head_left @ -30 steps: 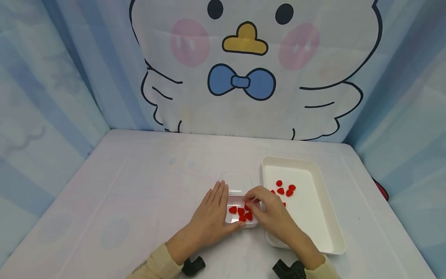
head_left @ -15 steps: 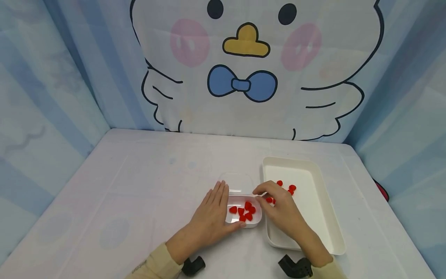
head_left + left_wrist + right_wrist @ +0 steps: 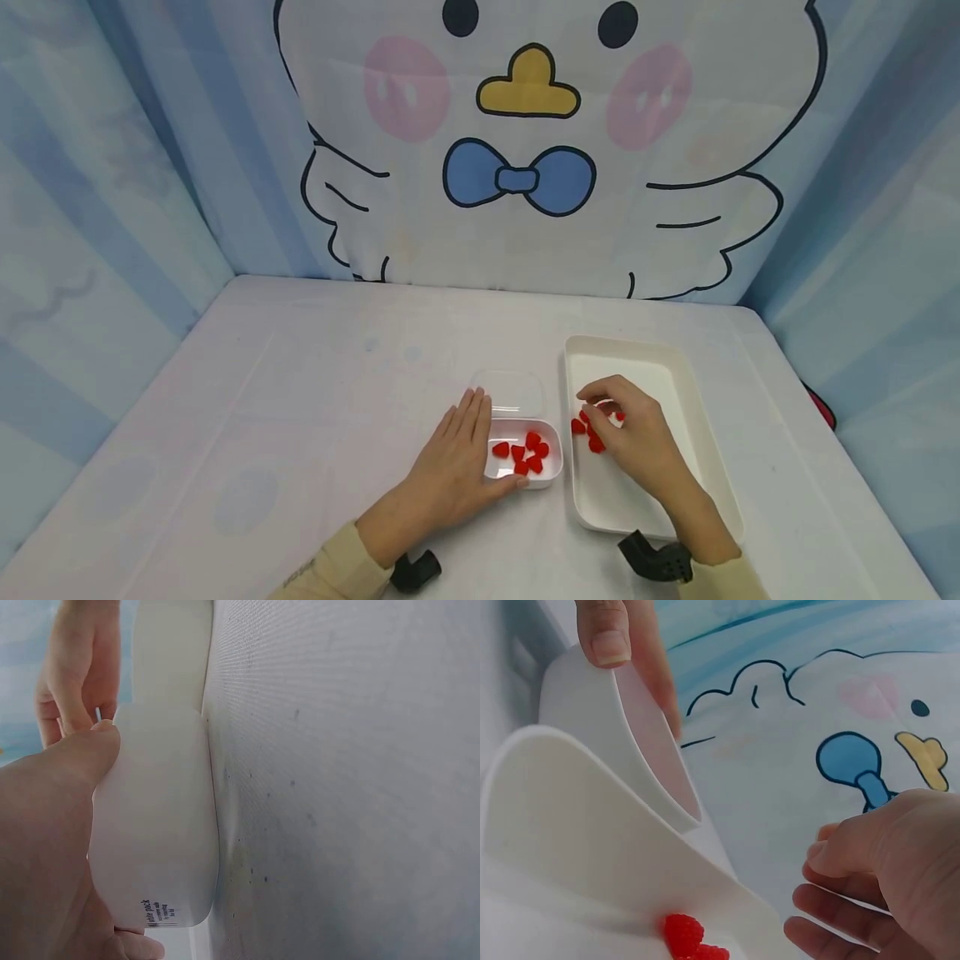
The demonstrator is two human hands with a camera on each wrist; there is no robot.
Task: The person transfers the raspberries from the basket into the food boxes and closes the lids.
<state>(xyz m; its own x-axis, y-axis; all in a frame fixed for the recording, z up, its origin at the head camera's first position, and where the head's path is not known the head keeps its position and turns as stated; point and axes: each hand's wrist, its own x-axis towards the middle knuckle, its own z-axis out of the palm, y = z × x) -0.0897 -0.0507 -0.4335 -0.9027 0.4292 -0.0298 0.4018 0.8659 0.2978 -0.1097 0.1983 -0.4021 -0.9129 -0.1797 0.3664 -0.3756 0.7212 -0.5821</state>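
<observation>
A small white plastic box (image 3: 542, 482) holds several red raspberries (image 3: 501, 450). My left hand (image 3: 450, 462) lies along its left side with straight fingers, thumb (image 3: 86, 750) resting on the near rim. Dark print shows on the box's wall (image 3: 157, 825) in the left wrist view. To the right, my right hand (image 3: 637, 437) hovers over the white tray (image 3: 663, 360), fingers loosely bent close above more raspberries (image 3: 578, 426). In the right wrist view nothing shows between the fingers of that hand (image 3: 877, 877), and bumpy raspberries (image 3: 682, 935) lie in the tray below.
A clear lid (image 3: 506, 392) lies folded back behind the box. The tray stands just right of the box, its raised wall between them. A white cloth (image 3: 300, 400) covers the table, and a printed curtain (image 3: 517, 242) hangs behind it.
My right hand has let go of a raspberry in the box and moved right, over the tray. Raspberries in the tray have shifted toward its left wall. The left hand has stayed put.
</observation>
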